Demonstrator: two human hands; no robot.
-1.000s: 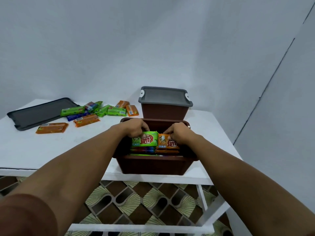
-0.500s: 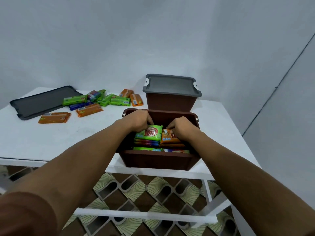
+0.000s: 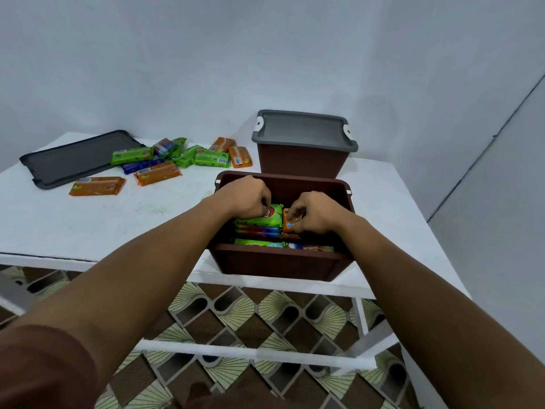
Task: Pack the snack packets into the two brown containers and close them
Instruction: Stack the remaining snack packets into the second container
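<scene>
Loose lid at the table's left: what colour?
The lid is dark grey; the head view shows it.

Soft, even, cool indoor light, faint shadows, mild overall softness (wide-angle bending toward the edges).

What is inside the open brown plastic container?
A green snack packet held by the left hand, an orange packet held by the right hand, more stacked packets beneath. Hands and the container's near wall hide the bottom.
</scene>
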